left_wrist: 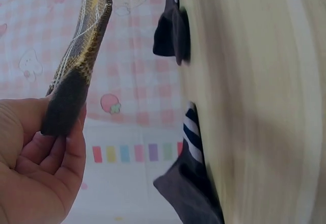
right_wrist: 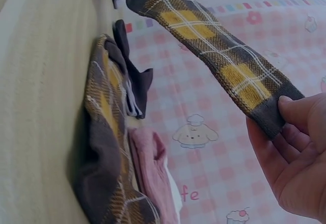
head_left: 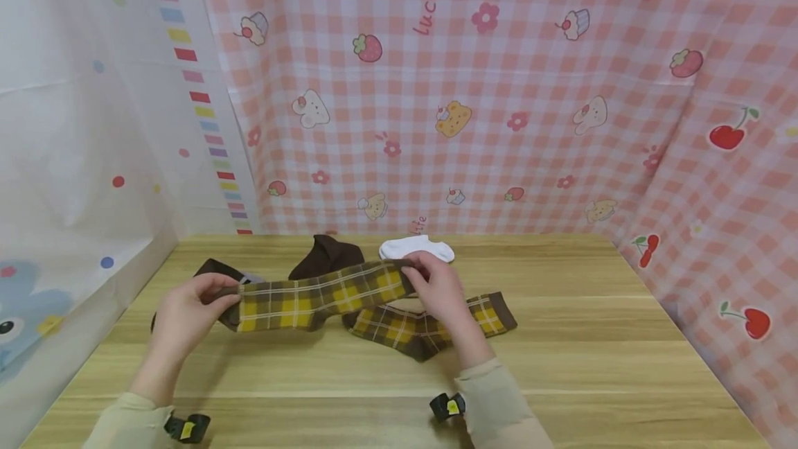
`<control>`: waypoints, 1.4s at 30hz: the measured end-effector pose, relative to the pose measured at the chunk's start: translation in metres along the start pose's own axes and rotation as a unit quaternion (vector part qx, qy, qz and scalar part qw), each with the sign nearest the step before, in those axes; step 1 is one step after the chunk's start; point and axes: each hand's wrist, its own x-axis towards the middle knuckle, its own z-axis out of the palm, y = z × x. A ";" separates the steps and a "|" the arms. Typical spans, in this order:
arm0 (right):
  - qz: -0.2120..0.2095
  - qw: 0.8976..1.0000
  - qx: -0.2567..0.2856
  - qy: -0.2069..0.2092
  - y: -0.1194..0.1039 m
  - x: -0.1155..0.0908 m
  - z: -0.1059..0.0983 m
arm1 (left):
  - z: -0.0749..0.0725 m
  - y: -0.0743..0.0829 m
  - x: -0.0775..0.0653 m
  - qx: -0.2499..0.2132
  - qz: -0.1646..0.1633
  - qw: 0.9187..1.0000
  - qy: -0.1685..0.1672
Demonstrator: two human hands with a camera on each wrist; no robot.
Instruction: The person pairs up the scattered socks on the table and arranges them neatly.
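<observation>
Plaid sock (head_left: 312, 296) between both hands (head_left: 185, 310) (head_left: 440, 288)

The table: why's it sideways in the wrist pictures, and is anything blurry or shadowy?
Left wrist view: the table looks stood on edge, probably because the camera is turned, with soft shadows and blurry grain; right wrist view: sideways again and hazy, though the held plaid sock looks sharper; head view: fairly even light, no strong glare.

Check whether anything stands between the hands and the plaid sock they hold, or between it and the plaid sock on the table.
Nothing visible. The left hand and right hand pinch the held sock at its ends. Nothing shows between it and the lying sock, which the right forearm partly hides in the head view.
</observation>
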 end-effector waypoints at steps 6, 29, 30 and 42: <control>0.031 0.996 0.084 0.002 -0.002 -0.001 -0.009 | 0.006 0.008 0.005 -0.002 0.022 1.000 0.017; 0.018 0.997 0.033 0.071 0.000 -0.001 -0.056 | 0.032 0.045 0.019 -0.054 0.067 0.996 0.026; 0.014 0.997 0.029 0.071 0.001 -0.001 -0.058 | 0.033 0.046 0.020 -0.055 0.071 0.996 0.022; -0.015 0.998 -0.033 0.047 0.007 -0.006 -0.090 | 0.051 0.059 0.025 -0.081 0.106 0.991 -0.005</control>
